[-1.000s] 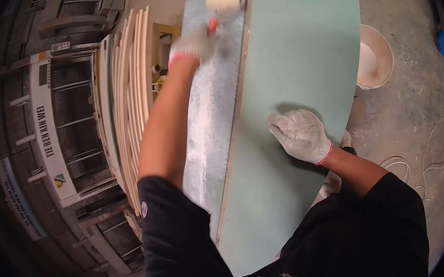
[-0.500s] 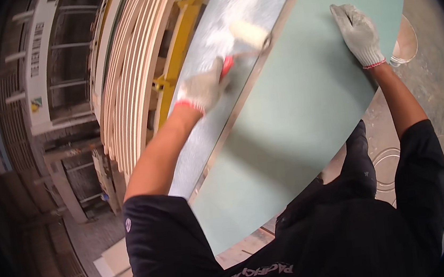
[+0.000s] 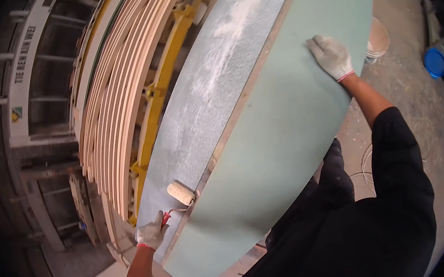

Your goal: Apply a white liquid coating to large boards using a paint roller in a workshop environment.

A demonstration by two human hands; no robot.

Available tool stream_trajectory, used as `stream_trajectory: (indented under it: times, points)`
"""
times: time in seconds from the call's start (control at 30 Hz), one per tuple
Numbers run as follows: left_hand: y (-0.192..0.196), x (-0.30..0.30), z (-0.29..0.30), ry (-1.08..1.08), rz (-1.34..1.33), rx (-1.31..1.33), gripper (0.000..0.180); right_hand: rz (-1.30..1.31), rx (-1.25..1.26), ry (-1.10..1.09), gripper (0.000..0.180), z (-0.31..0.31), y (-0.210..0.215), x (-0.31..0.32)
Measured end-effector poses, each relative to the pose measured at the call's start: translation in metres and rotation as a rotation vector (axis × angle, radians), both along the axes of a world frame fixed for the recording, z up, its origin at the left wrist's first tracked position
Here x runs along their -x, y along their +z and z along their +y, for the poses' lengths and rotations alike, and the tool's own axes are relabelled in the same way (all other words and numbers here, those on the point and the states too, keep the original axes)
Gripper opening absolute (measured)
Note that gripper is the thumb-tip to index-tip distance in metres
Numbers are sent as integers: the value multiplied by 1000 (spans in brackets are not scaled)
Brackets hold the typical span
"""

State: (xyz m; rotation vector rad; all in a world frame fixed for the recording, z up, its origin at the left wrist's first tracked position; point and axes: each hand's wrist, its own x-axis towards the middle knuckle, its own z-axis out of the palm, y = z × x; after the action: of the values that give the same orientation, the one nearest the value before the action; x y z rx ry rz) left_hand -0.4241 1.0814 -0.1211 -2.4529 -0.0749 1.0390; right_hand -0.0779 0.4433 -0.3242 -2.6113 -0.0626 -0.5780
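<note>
My gloved left hand (image 3: 152,232) is closed round the red handle of a paint roller (image 3: 181,193). The roller's cream sleeve rests on a long grey-blue board (image 3: 198,114), near its lower end. Wet-looking whitish streaks run along that board's upper half. Beside it, across a narrow wooden strip (image 3: 244,94), lies a pale green panel (image 3: 284,116) with a curved outer edge. My right hand (image 3: 331,57), also gloved, lies on the green panel near its right edge, fingers together and slightly bent, holding nothing.
Left of the board stand a yellow metal frame (image 3: 162,85) and a stack of pale wooden strips (image 3: 117,106). On the floor to the right are a round tub (image 3: 377,38), a blue lid (image 3: 434,62) and a loop of cord (image 3: 366,167).
My left hand has drawn the roller down the grey-blue board, from its upper part to the lower end. My right hand stays on the green panel while the view has shifted.
</note>
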Motion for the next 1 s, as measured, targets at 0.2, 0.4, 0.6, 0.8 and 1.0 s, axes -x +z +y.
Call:
stream_trajectory:
  times: [0.2,0.4,0.6,0.8,1.0]
  points:
    - [-15,-156,-98,-245,-61,63,63,-217,24,37,29,-8,5,3]
    - [-27,-327,-275,-200,-172,184,59,-137,-179,140,23,-14,5,0]
    - [-53,-493,-423,-285,-263,266,58,322,-644,320,35,-41,36,-13]
    - [-83,-702,-622,-396,-339,427,54,374,-737,443,24,-121,42,-67]
    - [-133,-897,-790,-454,-468,570,52,256,-686,337,18,-208,26,-129]
